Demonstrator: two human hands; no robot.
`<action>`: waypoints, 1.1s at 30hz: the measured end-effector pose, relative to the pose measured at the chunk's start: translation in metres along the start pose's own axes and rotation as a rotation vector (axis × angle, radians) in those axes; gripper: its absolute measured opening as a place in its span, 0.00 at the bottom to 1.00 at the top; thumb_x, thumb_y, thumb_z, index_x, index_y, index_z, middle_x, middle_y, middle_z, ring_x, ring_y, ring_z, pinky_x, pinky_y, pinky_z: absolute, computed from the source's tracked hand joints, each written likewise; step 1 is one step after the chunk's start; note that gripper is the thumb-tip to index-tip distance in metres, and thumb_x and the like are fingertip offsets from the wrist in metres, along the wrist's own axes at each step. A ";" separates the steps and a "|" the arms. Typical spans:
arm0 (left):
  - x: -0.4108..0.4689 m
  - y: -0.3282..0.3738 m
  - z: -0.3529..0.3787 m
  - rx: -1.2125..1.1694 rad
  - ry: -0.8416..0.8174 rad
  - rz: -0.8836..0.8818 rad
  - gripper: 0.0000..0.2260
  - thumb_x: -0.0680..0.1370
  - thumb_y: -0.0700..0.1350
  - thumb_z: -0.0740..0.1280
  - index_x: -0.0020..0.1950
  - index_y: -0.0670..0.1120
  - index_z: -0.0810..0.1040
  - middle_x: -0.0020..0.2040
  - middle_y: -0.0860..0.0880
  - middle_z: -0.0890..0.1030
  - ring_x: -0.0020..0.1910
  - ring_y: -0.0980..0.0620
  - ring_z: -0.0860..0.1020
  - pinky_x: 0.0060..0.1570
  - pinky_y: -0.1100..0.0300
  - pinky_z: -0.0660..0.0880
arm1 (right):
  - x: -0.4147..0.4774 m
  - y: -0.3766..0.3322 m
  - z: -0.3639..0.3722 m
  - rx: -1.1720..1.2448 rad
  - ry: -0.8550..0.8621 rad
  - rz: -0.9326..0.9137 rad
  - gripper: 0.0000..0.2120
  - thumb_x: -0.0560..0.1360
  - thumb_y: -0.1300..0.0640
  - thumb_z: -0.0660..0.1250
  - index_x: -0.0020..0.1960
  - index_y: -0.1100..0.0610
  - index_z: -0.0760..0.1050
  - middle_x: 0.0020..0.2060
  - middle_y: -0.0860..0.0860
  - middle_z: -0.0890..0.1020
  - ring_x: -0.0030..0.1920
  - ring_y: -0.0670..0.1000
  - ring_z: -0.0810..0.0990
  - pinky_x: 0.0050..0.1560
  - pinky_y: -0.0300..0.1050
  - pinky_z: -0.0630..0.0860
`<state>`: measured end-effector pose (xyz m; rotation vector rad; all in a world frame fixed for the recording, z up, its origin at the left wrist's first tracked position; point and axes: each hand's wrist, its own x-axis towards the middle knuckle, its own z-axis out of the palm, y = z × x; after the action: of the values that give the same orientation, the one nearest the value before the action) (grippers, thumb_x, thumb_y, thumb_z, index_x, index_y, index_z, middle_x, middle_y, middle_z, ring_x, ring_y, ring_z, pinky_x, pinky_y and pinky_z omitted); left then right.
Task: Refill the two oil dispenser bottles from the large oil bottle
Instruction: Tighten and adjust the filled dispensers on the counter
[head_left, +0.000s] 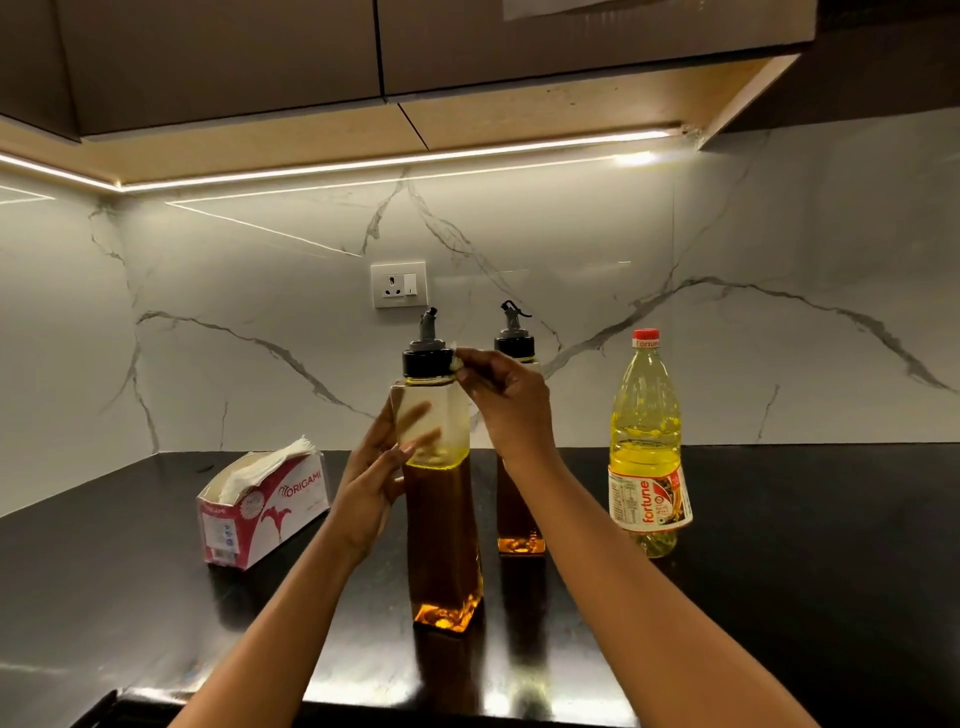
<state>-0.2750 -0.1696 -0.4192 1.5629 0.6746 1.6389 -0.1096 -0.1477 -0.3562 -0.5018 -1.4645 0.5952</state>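
While the front bottle (441, 525) stands straight up on the desk (779, 571), the left hand (376, 478) grips its side, fingers (389, 457) curled round the glass. Higher up, the right hand (511, 400) pinches a white tissue (457, 359) against the cap's (425, 362) right side. Behind wait the second bottle (519, 525) and the big oil bottle (647, 447).

Big oil bottle (645, 452): "fortune" in red, vertical on label (649, 501), also on neck band (645, 343). Tissue box (262, 506): "ORIGAMI" on side. Remaining small print illegible.
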 end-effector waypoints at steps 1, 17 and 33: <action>-0.002 -0.002 0.002 0.046 0.021 0.024 0.39 0.68 0.58 0.75 0.74 0.56 0.62 0.70 0.50 0.73 0.66 0.45 0.75 0.53 0.54 0.79 | 0.002 -0.001 0.001 0.007 0.025 -0.022 0.11 0.74 0.65 0.68 0.57 0.61 0.79 0.49 0.50 0.83 0.48 0.36 0.80 0.52 0.32 0.75; -0.003 0.002 0.005 0.200 0.004 0.018 0.39 0.59 0.59 0.80 0.67 0.56 0.69 0.64 0.46 0.78 0.60 0.45 0.79 0.55 0.48 0.79 | 0.035 -0.010 0.003 -0.009 -0.166 0.160 0.11 0.78 0.63 0.62 0.55 0.56 0.81 0.49 0.52 0.84 0.53 0.55 0.81 0.61 0.55 0.75; -0.006 -0.003 -0.005 0.137 0.023 -0.044 0.43 0.60 0.61 0.79 0.71 0.49 0.69 0.62 0.47 0.80 0.61 0.48 0.79 0.53 0.55 0.79 | 0.020 -0.005 -0.011 0.009 -0.155 0.068 0.10 0.78 0.59 0.63 0.57 0.59 0.79 0.49 0.52 0.83 0.52 0.46 0.81 0.56 0.39 0.75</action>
<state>-0.2794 -0.1721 -0.4251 1.6161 0.8429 1.6090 -0.0980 -0.1381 -0.3378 -0.5091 -1.5956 0.7077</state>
